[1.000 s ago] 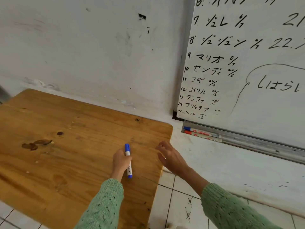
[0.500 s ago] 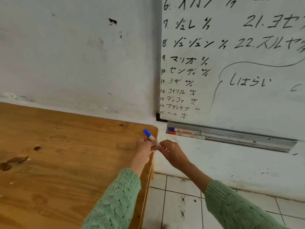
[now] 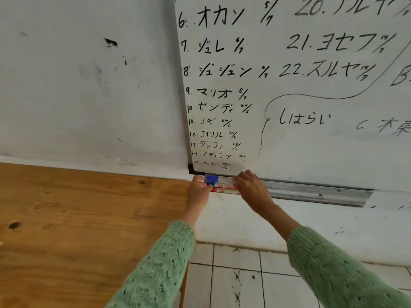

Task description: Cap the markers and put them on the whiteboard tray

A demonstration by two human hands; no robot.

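Note:
A blue-capped white marker (image 3: 216, 179) lies level along the left end of the metal whiteboard tray (image 3: 311, 192). My left hand (image 3: 197, 193) pinches it at the cap end, and my right hand (image 3: 252, 190) has its fingers on the body further right. Just below it in the tray lie a red marker (image 3: 224, 190) and another marker with red print (image 3: 223, 186), whose blue cap peeks out by my left thumb. Their right ends are hidden behind my right hand.
The whiteboard (image 3: 300, 141) covered in black writing hangs above the tray. A wooden table (image 3: 89, 218) fills the lower left, its corner just left of the tray. White tiled floor (image 3: 244, 274) lies below, and the tray runs on to the right.
Both hands have carried the blue marker from above the table's corner up and right to the tray's left end. It now lies level instead of tilted.

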